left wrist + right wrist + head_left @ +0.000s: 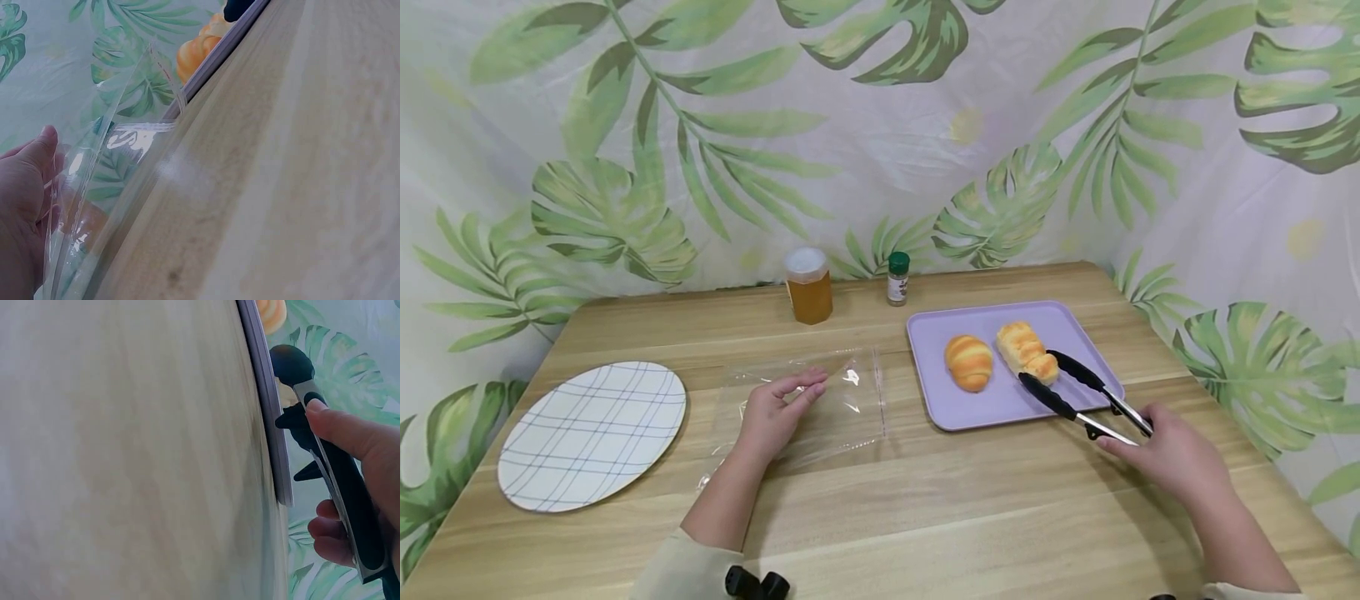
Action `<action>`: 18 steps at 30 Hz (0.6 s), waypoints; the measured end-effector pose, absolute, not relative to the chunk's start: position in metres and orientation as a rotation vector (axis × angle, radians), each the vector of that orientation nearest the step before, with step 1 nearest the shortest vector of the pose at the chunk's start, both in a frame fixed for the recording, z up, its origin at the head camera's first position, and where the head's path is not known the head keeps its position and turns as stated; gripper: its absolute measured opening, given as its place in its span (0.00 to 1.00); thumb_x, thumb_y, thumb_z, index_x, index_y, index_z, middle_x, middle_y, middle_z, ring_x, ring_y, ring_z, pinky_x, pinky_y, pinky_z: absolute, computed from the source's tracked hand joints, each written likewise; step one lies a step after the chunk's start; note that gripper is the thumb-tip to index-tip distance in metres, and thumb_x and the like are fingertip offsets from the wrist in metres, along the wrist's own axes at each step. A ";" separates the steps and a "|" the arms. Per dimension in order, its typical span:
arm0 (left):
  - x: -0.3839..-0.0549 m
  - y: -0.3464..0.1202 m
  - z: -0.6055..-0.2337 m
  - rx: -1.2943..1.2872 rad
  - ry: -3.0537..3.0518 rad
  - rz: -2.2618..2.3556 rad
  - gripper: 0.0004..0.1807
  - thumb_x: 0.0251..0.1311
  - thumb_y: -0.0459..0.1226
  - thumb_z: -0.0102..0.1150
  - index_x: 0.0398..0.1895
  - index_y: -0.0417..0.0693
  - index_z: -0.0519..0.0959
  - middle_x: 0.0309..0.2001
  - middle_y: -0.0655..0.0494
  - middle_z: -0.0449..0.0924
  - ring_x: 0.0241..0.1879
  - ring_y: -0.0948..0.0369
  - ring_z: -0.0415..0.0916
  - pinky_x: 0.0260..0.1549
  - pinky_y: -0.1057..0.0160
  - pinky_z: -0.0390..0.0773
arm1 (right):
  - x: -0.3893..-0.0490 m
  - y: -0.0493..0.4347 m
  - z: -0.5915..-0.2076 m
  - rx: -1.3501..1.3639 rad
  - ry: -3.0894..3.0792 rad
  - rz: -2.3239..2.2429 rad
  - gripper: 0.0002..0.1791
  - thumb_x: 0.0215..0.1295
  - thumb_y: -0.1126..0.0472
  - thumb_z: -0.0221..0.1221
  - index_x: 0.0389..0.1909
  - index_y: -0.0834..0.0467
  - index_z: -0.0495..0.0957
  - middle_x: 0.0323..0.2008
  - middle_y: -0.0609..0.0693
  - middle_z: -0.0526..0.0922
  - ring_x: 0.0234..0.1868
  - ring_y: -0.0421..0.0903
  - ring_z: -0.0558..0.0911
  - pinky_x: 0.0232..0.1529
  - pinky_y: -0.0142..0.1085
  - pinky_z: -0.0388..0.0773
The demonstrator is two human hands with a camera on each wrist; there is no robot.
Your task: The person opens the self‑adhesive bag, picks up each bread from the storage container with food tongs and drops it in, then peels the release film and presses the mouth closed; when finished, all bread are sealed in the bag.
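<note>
My right hand (1180, 458) grips a pair of tongs (350, 494) with black tips and metal arms. The spread tips stand around the near end of a long golden bread (1018, 343), on a lilac tray (925, 392). Beside that bread lies a striped roll (968, 363). On the left, a clear plastic bag (842, 425) lies on the table, and my left hand (771, 421) is over it, thumb and fingers fairly straight with a gap between them. In the left wrist view part of the bag (134, 140) stands up, with some fingers showing through the film.
An oval white plate with blue checks (595, 437) lies at the left of the wooden table (925, 533). Toward the back stand a jar with amber contents (810, 292) and a small green-capped shaker (898, 282). A leaf-print cloth (880, 142) hangs behind.
</note>
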State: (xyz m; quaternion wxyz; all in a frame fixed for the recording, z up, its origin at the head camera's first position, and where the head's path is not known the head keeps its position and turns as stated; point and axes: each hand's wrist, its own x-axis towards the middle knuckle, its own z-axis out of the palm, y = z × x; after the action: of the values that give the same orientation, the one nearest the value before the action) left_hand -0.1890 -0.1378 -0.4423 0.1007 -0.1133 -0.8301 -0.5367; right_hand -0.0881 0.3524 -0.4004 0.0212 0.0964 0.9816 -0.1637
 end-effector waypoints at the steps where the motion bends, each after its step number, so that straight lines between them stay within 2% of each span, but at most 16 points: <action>1: -0.189 -0.138 -0.442 -0.334 -2.452 -1.587 0.10 0.59 0.35 0.66 0.44 0.43 0.86 0.49 0.47 0.86 0.60 0.51 0.78 0.64 0.54 0.73 | -0.088 0.353 -0.400 0.308 3.043 -0.502 0.41 0.52 0.29 0.64 0.43 0.64 0.71 0.28 0.55 0.79 0.26 0.48 0.73 0.22 0.37 0.66; 10: -0.190 -0.139 -0.443 -0.323 -2.457 -1.584 0.10 0.59 0.35 0.66 0.44 0.43 0.86 0.50 0.46 0.85 0.60 0.51 0.78 0.65 0.54 0.73 | -0.086 0.360 -0.399 0.342 3.059 -0.488 0.41 0.55 0.29 0.61 0.48 0.64 0.72 0.33 0.59 0.82 0.28 0.49 0.76 0.22 0.37 0.66; 18: -0.189 -0.137 -0.442 -0.307 -2.471 -1.581 0.10 0.59 0.34 0.66 0.44 0.44 0.86 0.50 0.46 0.85 0.60 0.50 0.78 0.66 0.52 0.71 | -0.085 0.364 -0.400 0.353 3.113 -0.485 0.39 0.56 0.30 0.62 0.48 0.63 0.74 0.31 0.59 0.82 0.28 0.51 0.76 0.22 0.38 0.65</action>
State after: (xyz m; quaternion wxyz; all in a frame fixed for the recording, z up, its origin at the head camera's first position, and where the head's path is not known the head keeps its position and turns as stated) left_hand -0.1893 -0.1373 -0.4423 0.0960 -0.1035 -0.8338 -0.5337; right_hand -0.0847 0.3637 -0.3995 -0.0143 0.1113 0.9818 -0.1530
